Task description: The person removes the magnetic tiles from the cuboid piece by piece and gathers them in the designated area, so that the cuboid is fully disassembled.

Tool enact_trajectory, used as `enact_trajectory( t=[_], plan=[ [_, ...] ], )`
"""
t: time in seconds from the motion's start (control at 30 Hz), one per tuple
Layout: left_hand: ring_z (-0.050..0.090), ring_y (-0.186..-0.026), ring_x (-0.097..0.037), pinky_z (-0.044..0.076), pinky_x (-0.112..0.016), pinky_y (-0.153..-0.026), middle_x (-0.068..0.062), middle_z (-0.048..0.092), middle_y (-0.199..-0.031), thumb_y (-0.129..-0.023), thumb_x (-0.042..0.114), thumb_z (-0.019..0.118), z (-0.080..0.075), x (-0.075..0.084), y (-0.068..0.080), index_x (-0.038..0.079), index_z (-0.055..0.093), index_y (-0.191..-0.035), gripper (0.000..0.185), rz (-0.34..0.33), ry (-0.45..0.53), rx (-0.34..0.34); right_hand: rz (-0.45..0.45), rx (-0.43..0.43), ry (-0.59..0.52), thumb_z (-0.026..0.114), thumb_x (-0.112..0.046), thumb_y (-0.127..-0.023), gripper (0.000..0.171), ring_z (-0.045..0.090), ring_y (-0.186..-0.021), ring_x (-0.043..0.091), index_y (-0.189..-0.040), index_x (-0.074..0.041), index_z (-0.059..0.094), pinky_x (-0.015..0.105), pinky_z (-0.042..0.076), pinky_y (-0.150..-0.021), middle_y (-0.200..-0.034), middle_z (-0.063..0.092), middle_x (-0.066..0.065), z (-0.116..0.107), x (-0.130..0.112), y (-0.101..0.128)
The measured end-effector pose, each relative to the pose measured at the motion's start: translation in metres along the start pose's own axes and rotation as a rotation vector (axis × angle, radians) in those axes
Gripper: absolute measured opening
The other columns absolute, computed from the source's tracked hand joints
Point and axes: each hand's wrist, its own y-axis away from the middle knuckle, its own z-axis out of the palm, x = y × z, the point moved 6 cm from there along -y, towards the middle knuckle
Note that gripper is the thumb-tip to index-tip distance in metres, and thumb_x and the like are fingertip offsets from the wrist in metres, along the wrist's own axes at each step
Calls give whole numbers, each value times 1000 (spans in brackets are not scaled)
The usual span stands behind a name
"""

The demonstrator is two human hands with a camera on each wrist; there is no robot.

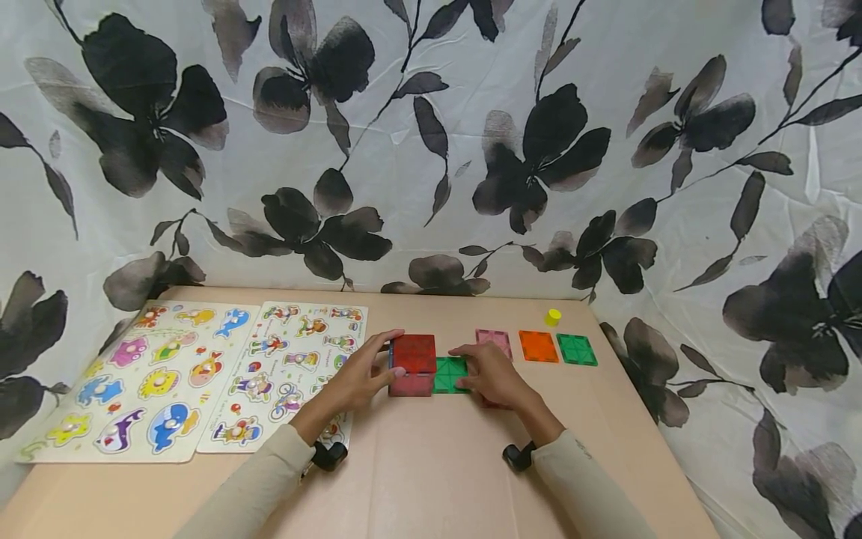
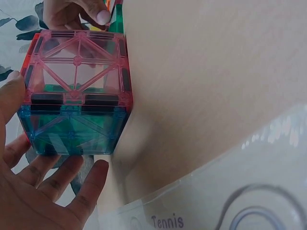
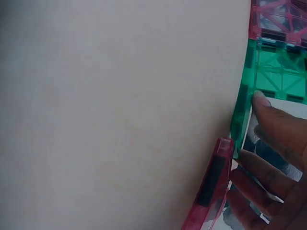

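Bare table [image 1: 431, 464] lies open before the cube [image 1: 412, 364]; puzzle boards [image 1: 202, 374] crowd left.

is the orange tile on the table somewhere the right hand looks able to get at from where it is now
Probably yes: the orange tile lies flat just beyond the right hand, and only a flat pink tile sits beside that path.

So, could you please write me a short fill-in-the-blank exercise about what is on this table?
1. The left hand rests against a cube whose top tile looks ____ in the head view.
2. The flat tile lying between the two hands is ____.
3. Beyond the orange tile stands a small ____ cylinder.
4. The number of picture puzzle boards lying at the left is ____.

Missing words: red; green; yellow; two
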Motion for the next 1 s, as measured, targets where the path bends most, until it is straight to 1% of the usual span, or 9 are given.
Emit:
enact_trajectory(
  t=[0.07,0.13,0.27,0.37,0.5,0.57,0.67,0.8,1.0],
  plan=[
    [45,-152,-42,52,-60,-109,-17,43,-166,-103,20,72,0,0,0,15,37,-164,70,-5,-3,0,4,2,23,92,-15,-83,52,60,-113,23,-132,-14,75,45,50,-103,-134,73,4,1,-2,-1],
    [46,-152,-42,52,-60,-108,-17,43,-165,-103,21,72,0,1,-1,15,37,-164,70,0,-10,3,7,8,46,92,-14,-83,51,60,-114,24,-131,-13,76,46,51,-104,-133,73,5,2,-4,-1],
    [46,-151,-42,52,-61,-108,-18,44,-165,-103,21,72,-1,0,-2,13,37,-164,71,12,-18,8,8,22,54,93,-11,-80,51,62,-116,27,-128,-11,77,48,51,-108,-131,75,6,1,-8,-1],
    [46,-151,-42,52,-62,-109,-18,44,-165,-103,21,72,0,0,-2,13,38,-164,70,16,-13,8,10,36,52,95,-10,-77,52,63,-115,26,-126,-11,78,48,51,-107,-127,75,6,0,-8,-1],
    [46,-151,-44,52,-62,-108,-19,44,-164,-103,22,72,0,0,-1,11,38,-163,70,19,-10,7,25,52,23,95,-8,-77,52,64,-109,24,-126,-14,78,46,55,-100,-118,74,7,-3,-7,2],
    [46,-151,-44,52,-63,-108,-19,44,-164,-103,22,72,0,0,-1,10,37,-164,71,16,-10,5,37,62,-5,93,-7,-79,50,64,-105,23,-126,-16,78,43,57,-96,-114,73,6,-6,-6,4],
    [46,-151,-44,52,-62,-109,-19,44,-165,-103,22,72,0,0,-1,12,37,-164,71,8,-10,3,60,67,-59,91,-5,-82,47,63,-97,21,-125,-20,78,37,59,-88,-109,74,2,-11,-2,8],
    [44,-153,-42,51,-61,-111,-17,43,-166,-103,21,72,0,-1,-2,16,37,-164,70,0,-14,2,77,24,-128,88,-6,-86,43,61,-88,19,-123,-25,78,29,57,-79,-103,73,-2,-17,2,13],
    [42,-154,-41,49,-62,-113,-16,42,-166,-103,19,72,1,-1,-1,17,37,-164,71,-11,-2,-4,80,-57,-214,82,-10,-94,36,61,-83,20,-125,-27,78,28,55,-70,-97,72,-2,-23,8,20]
  ],
)
